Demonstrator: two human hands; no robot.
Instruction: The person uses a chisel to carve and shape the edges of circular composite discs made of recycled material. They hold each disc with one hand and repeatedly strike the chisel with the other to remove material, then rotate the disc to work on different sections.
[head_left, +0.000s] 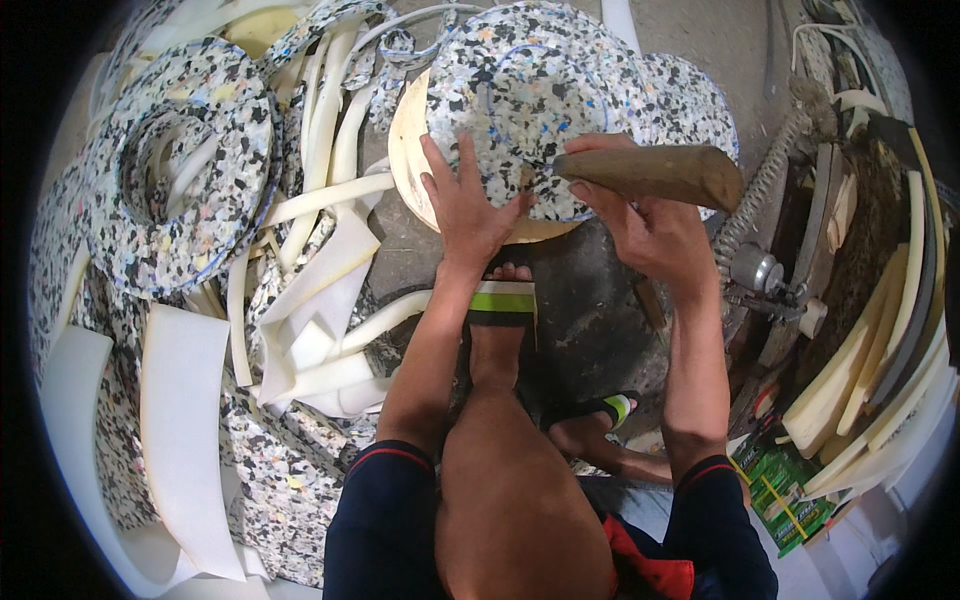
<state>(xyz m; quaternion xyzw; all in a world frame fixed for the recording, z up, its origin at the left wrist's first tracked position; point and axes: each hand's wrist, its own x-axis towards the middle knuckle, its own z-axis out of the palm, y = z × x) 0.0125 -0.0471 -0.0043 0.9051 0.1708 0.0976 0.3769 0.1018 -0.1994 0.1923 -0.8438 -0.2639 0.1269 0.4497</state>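
Note:
A round speckled black-and-white foam disc lies before me on top of a pale yellow disc. My left hand rests with spread fingers on the near left part of the speckled disc. In my right hand is a tool with a thick wooden handle, held level above the disc's right side. Its narrow dark end points left toward the disc's middle; I cannot make out what kind of tip it has. My sandalled foot is close to the discs' near edge.
Left of me are a speckled foam ring, white foam strips and other foam offcuts. Another speckled disc lies behind the right hand. At right are a coiled hose, a metal cup, curved foam strips and a green packet.

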